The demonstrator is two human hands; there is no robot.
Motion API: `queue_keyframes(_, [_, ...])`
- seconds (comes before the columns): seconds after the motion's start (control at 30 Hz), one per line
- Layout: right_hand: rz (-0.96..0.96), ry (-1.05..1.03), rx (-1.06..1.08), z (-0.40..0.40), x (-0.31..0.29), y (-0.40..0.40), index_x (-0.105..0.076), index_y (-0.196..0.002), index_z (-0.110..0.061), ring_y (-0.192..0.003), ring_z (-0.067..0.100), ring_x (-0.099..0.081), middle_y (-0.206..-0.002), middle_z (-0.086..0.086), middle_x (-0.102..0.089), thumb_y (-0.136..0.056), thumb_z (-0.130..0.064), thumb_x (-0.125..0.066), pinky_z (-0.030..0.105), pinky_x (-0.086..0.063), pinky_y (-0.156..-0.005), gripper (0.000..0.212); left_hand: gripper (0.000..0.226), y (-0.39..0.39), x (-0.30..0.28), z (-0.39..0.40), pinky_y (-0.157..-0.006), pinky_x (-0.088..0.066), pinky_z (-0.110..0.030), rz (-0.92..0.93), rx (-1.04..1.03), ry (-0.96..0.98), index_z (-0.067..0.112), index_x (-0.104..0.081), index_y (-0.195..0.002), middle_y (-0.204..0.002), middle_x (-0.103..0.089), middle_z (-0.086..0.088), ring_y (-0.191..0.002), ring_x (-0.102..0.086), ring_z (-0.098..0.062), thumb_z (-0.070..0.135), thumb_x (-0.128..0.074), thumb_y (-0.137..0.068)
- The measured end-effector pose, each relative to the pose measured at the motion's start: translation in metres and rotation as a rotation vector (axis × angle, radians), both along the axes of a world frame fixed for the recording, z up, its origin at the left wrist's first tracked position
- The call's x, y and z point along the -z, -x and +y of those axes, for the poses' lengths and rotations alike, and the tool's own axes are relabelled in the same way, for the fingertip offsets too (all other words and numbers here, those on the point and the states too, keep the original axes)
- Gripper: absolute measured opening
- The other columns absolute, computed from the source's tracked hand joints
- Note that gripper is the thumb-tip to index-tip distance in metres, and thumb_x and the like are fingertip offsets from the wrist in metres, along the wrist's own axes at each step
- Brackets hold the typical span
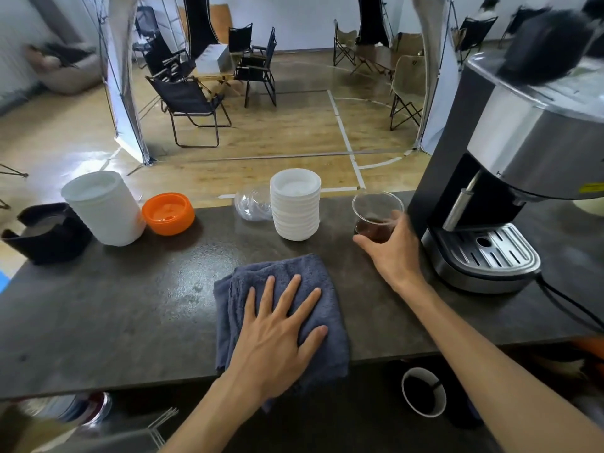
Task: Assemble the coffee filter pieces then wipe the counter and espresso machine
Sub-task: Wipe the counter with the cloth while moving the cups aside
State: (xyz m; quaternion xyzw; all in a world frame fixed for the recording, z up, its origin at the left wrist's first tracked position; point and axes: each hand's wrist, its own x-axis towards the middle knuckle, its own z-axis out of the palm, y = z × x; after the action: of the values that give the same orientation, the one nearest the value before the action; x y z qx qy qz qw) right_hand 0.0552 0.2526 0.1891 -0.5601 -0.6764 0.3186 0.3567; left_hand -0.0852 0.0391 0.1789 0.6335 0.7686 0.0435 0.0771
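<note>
Grey-blue terry cloth (281,308) lay folded on the dark stone worktop (114,315), near its front edge, and we had our left hand (277,335) flat on top of it, fingers (291,292) spread wide and pressing down. That open palm suited wiping: it held the folds together and put weight across the whole pad. Faint damp streaks showed on the worktop just left of the cloth.

Our right hand (392,250) reached forward to a clear plastic cup (376,217) with a little dark coffee in the bottom, its fingers curled around the cup's near side. We judged the cup was being held so it could be moved out of the cloth's path, since it stood between the cloth and the espresso machine (510,178). The machine sat at the right end of the worktop, its drip tray (490,250) bare and just beside the cup.

Further back stood a stack of white bowls (295,204), a clear lid or cup on its side (251,204) touching the stack, an orange lid (168,212) and a white canister (103,207). We could not pick out any coffee filter pieces, so we took the wiping stage to be under way, with the machine's own surfaces left to do.
</note>
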Motion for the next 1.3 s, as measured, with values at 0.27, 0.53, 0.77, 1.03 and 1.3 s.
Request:
queue_keyframes(0.27, [0.128, -0.125, 0.036, -0.075, -0.004, 0.017, -0.047, -0.111, -0.019, -0.102, 0.015, -0.054, -0.107, -0.003, -0.054, -0.078, -0.031, -0.08, 0.017, -0.043, -0.087, 0.048, 0.064, 0.005, 0.005, 0.001, -0.12, 0.012, -0.051, -0.027, 0.002, -0.036, 0.055, 0.007, -0.15, -0.162, 0.019, 0.016, -0.148, 0.026, -0.023, 0.075, -0.004, -0.09])
queue_keyframes(0.53, [0.096, 0.029, -0.237, -0.041, -0.01, 0.099, -0.021, -0.151, -0.013, -0.138, 0.02, -0.037, -0.149, 0.004, -0.038, -0.067, -0.046, -0.085, 0.03, -0.033, -0.11, 0.111, 0.016, 0.06, -0.044, 0.035, -0.072, -0.044, -0.012, -0.694, -0.456, -0.678, 0.029, -0.062, -0.102, -0.096, -0.067, 0.012, -0.083, -0.061, -0.003, 0.02, -0.065, -0.089])
queue_keyframes(0.77, [0.221, -0.12, -0.201, -0.027, -0.008, 0.124, -0.054, -0.105, -0.034, -0.096, -0.007, -0.059, -0.1, -0.014, -0.059, -0.05, -0.03, -0.092, 0.014, -0.052, -0.079, 0.067, 0.076, 0.15, -0.061, 0.136, -0.111, -0.033, -0.04, -0.626, -0.624, -0.433, 0.018, -0.032, -0.15, -0.149, -0.033, -0.017, -0.135, -0.04, -0.031, 0.047, -0.066, -0.088])
queue_keyframes(1.03, [0.271, -0.145, -0.235, -0.02, -0.007, 0.129, -0.064, -0.086, -0.021, -0.076, 0.004, -0.068, -0.082, -0.006, -0.07, -0.051, -0.02, -0.091, 0.037, -0.057, -0.062, 0.044, 0.084, 0.165, -0.032, 0.18, -0.115, -0.033, -0.045, -0.577, -0.486, -0.196, 0.019, -0.031, -0.152, -0.155, -0.037, -0.011, -0.142, -0.036, -0.03, 0.05, -0.069, -0.085])
queue_keyframes(1.3, [0.262, -0.155, -0.223, -0.025, -0.011, 0.127, -0.056, -0.08, -0.033, -0.077, -0.008, -0.064, -0.079, -0.015, -0.065, -0.053, -0.017, -0.091, 0.019, -0.056, -0.061, 0.048, 0.06, 0.168, -0.029, 0.178, -0.108, -0.038, -0.04, -0.601, -0.523, -0.294, 0.015, -0.045, -0.142, -0.144, -0.05, -0.011, -0.131, -0.047, -0.029, 0.024, -0.069, -0.088])
